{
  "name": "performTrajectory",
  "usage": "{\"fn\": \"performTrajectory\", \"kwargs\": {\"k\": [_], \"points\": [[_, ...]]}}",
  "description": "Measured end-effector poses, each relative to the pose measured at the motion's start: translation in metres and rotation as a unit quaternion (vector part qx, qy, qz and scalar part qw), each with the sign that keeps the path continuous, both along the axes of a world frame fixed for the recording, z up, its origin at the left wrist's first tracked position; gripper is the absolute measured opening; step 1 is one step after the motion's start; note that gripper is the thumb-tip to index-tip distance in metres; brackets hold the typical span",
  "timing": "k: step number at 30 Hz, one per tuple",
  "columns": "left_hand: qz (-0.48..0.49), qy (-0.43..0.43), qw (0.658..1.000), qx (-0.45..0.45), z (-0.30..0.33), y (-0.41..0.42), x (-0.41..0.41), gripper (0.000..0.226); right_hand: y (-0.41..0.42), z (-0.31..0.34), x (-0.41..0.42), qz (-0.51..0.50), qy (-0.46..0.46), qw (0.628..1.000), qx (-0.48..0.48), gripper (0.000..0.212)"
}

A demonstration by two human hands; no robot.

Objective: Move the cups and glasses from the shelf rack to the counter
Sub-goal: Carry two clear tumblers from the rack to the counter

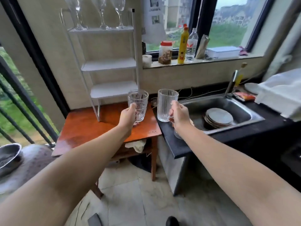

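My left hand (127, 117) grips a clear patterned glass mug (140, 105), held upright above the orange wooden table (84, 126). My right hand (180, 117) grips a clear ribbed glass mug (165, 106) by its handle, over the left end of the black counter (172, 144). Behind them stands a white shelf rack (110, 64) on the table. Three stemmed wine glasses (101, 13) stand on its top shelf. Its three lower shelves are bare.
A steel sink (216, 111) with stacked plates (219, 117) lies right of my right hand. Bottles and a jar (165, 52) line the window sill. A white bin (280, 97) sits at the far right, a metal bowl (8, 155) at lower left.
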State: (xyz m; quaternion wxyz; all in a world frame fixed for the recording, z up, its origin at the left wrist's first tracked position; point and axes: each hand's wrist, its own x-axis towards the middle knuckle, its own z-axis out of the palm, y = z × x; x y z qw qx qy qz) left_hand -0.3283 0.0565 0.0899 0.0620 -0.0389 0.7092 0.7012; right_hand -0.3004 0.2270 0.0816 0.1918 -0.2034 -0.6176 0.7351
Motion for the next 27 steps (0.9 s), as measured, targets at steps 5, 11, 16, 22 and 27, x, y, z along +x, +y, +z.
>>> {"fn": "performTrajectory", "kwargs": {"k": [5, 11, 16, 22, 27], "points": [[-0.072, -0.026, 0.997, -0.002, -0.036, 0.061, 0.044, 0.032, 0.055, -0.029, 0.081, -0.102, -0.049, 0.994, 0.0, 0.037], [-0.191, -0.065, 0.979, -0.024, -0.057, 0.164, 0.106, 0.027, 0.142, -0.05, 0.19, -0.231, -0.083, 0.969, -0.018, 0.04], [-0.302, -0.085, 0.949, -0.04, -0.064, 0.278, 0.172, 0.027, 0.223, -0.055, 0.292, -0.316, -0.091, 0.944, -0.022, 0.044], [-0.405, -0.096, 0.908, -0.048, -0.079, 0.437, 0.293, 0.03, 0.344, -0.068, 0.436, -0.413, -0.132, 0.901, 0.005, 0.047], [-0.482, -0.111, 0.868, -0.049, -0.087, 0.539, 0.391, 0.032, 0.426, -0.076, 0.545, -0.494, -0.139, 0.858, -0.023, 0.044]]}}
